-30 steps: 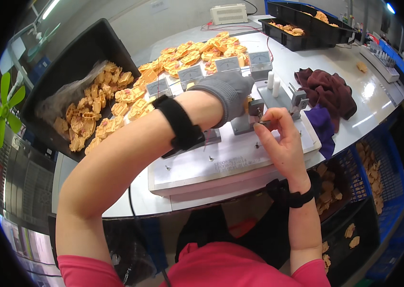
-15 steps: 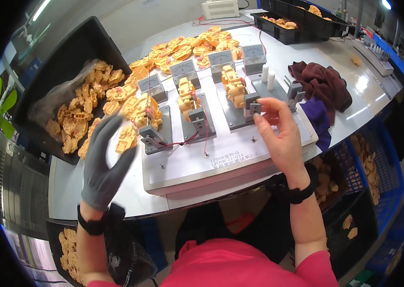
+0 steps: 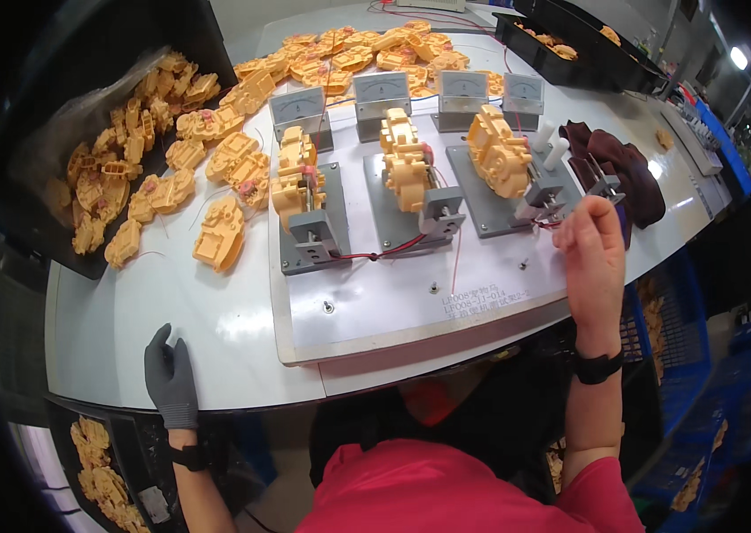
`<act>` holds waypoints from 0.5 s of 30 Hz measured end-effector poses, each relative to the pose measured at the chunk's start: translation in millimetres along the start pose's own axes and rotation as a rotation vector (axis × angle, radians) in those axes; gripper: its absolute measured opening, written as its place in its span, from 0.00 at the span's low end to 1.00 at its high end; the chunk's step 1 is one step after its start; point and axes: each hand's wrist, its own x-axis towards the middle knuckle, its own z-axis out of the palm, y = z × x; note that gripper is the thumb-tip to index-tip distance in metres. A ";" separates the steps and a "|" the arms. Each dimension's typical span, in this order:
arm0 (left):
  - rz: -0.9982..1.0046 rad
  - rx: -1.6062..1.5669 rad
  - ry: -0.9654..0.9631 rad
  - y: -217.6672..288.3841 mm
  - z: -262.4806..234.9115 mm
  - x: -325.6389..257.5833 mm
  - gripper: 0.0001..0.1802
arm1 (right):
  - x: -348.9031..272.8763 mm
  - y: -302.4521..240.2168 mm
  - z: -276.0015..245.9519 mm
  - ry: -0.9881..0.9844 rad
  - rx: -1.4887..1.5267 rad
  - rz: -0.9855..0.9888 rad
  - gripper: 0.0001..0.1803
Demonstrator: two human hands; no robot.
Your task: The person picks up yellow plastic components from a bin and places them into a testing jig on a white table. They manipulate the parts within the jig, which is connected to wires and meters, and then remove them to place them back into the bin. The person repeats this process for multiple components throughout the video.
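**Bare right hand at the clamp of the third fixture, gloved left hand flat on the table edge**

The bare right hand [image 3: 591,258] is raised at the right end of the white test board [image 3: 411,302]. Its fingertips are pressed together around the thin red wire [image 3: 546,225] that comes from the small metal toggle clamp [image 3: 543,197] of the right grey fixture plate [image 3: 504,200]. How firmly the wire is pinched I cannot tell, because the fingers hide the contact. A black band is on this wrist.

On this right plate stands a yellow plastic gearbox housing [image 3: 498,160], upright, just beside the clamp. Two more yellow housings [image 3: 407,160] stand on the middle and left plates, and red and black wires lie between the plates on the board. Behind the plates there is a row of grey panel meters [image 3: 382,91].

The left hand, in a grey knit glove [image 3: 171,377], lies flat with spread fingers on the near edge of the white table [image 3: 171,302], well apart from the board. It holds nothing.

A loose pile of yellow plastic housings [image 3: 215,169] lies on the table at the left, partly in a black tray [image 3: 29,151]. A dark red cloth [image 3: 620,169] lies just right of the board.
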 end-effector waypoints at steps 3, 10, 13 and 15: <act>0.035 0.016 0.023 -1.7 1.1 -2.8 0.15 | 8.5 -17.3 11.9 -0.030 0.060 -0.104 0.05; 0.019 0.061 0.025 2.7 -2.0 -4.5 0.14 | 17.0 -29.3 31.6 -0.082 -0.234 -0.237 0.05; 0.012 0.047 0.023 2.2 -1.7 -4.1 0.14 | 13.5 -19.4 26.2 0.036 -0.332 -0.295 0.05; 0.016 0.046 0.020 0.7 -1.2 -4.4 0.14 | 15.0 -14.4 18.8 0.099 -0.335 -0.266 0.05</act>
